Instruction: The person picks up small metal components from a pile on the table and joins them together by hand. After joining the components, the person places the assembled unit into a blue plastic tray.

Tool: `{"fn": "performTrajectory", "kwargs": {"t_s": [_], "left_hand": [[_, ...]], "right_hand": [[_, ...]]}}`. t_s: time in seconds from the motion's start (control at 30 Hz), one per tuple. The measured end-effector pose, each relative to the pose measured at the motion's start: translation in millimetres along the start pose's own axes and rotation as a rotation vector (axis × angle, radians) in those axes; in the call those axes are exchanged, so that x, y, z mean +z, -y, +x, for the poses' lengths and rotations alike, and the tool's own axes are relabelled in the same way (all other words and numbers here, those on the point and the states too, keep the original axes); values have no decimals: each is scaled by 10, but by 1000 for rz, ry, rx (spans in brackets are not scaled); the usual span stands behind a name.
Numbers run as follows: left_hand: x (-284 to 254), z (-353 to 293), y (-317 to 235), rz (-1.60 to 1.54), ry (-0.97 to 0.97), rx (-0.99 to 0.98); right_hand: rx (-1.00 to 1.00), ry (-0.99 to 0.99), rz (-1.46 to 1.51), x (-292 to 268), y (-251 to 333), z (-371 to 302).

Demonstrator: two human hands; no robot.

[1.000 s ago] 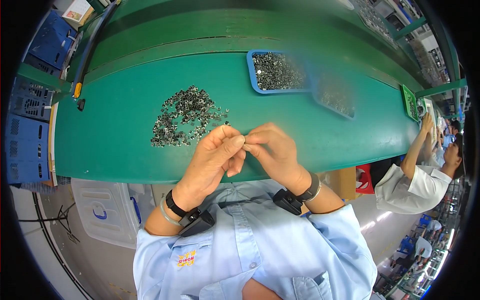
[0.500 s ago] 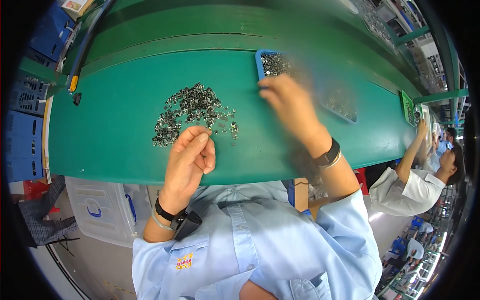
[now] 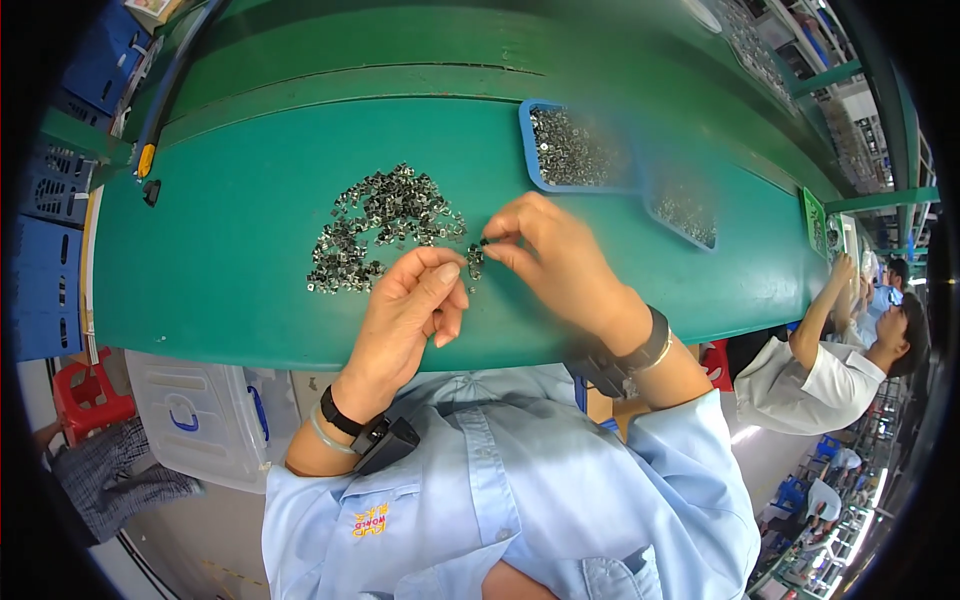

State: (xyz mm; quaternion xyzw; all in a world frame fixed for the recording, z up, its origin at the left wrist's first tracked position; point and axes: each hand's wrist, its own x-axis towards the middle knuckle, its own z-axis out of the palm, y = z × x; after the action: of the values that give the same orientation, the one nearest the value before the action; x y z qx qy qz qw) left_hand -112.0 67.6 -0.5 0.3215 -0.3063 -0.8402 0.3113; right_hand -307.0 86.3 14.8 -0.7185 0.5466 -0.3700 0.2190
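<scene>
A loose pile of small black and silver metal parts [image 3: 395,205] lies on the green worktop [image 3: 230,250] in front of me. At its near right edge, my left hand [image 3: 415,305] is closed in a pinch, thumb against forefinger; what it holds, if anything, is hidden. My right hand [image 3: 565,265] faces it, thumb and forefinger pinched on a small dark part [image 3: 486,241]. Between the two sets of fingertips lies a small cluster of similar parts [image 3: 475,262]. Beyond my right hand stands a blue tray [image 3: 530,160] filled with such parts.
A second tray [image 3: 688,236], blurred, sits right of the first. A yellow-handled tool [image 3: 146,162] lies at the far left edge. Below the worktop at left are a clear lidded box [image 3: 190,400] and a red stool [image 3: 85,400]. A co-worker [image 3: 820,370] is at the right.
My right hand has come from the blue tray's edge back toward my left hand. My left hand has shifted slightly right, still pinched.
</scene>
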Motion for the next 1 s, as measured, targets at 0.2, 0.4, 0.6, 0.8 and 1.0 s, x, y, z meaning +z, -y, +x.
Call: {"fn": "performTrajectory", "kwargs": {"t_s": [0.2, 0.4, 0.6, 0.8, 1.0], "left_hand": [[127, 59, 63, 142, 31, -12], [167, 59, 110, 52, 98, -28], [168, 45, 145, 3, 153, -56], [210, 28, 149, -25, 137, -65], [271, 12, 154, 129, 50, 19]], "right_hand": [[-131, 16, -89, -86, 146, -156], [-125, -40, -12, -98, 124, -277], [-75, -66, 60, -87, 103, -376], [-143, -136, -17, -63, 53, -423], [-153, -216, -92, 41, 54, -459]]}}
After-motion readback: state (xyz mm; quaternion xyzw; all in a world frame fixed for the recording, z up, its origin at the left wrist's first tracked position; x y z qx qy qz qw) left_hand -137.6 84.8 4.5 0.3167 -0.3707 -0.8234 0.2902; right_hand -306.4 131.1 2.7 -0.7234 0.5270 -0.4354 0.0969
